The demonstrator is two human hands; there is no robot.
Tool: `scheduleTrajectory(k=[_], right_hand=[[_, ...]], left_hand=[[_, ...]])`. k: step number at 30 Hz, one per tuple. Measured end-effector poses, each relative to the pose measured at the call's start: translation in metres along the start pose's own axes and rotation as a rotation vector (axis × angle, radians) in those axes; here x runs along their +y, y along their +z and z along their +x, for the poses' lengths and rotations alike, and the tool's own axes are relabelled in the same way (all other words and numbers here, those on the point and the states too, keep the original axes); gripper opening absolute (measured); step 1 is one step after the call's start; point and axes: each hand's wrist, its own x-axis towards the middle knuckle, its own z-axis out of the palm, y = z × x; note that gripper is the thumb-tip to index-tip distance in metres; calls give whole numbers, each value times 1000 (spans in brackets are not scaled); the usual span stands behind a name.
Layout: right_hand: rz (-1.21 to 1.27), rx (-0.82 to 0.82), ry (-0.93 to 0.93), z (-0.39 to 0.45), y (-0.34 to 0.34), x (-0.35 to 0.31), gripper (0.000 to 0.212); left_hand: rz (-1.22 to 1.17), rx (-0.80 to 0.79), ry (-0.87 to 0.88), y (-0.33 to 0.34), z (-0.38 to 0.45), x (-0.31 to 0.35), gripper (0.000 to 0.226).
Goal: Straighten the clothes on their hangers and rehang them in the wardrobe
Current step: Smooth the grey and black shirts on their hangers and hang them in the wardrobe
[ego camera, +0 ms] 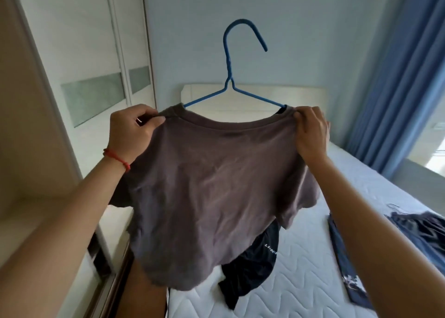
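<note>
1. I'm holding a brownish-grey t-shirt (212, 178) up in front of me, over the bed, with a blue wire hanger (232, 77) sitting inside the neck hole

2. My left hand (131, 134) is pinching the shirt's left shoulder right by the collar, thumb and fingertips pressed together on the fabric. There's a red string bracelet (116, 158) sitting on that wrist

3. My right hand (311, 131) is doing the same on the other shoulder, fingers curled and squeezing the cloth at the collar edge

4. The hanger's hook is sticking up above the collar, opening toward the right, not hooked on anything. Both its arms are disappearing into the neckline; the rest is hiding under the fabric, so I can't tell how it's sitting in the shoulders

5. The shirt is hanging kinda rumpled, hem wavy at the bottom, sleeves drooping behind

6. Below it, a black garment (255, 264) with white lettering is lying crumpled on the bare white mattress (301, 281)

7. Over on the right side of the mattress, a dark blue garment (342, 252) and another dark patterned piece (421, 226) are lying well apart from the black one

8. The wardrobe (33, 129) is standing to my left, with its white sliding doors (96, 64) further back, and blue curtains (395, 77) are hanging on the right
</note>
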Motion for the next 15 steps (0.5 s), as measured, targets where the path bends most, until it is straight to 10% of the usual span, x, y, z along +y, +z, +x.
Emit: scheduleTrajectory(k=[15], right_hand=[[-209,141,62,-56,-313,112,26]], left_hand=[[-154,-70,59,100,-91,247,15]])
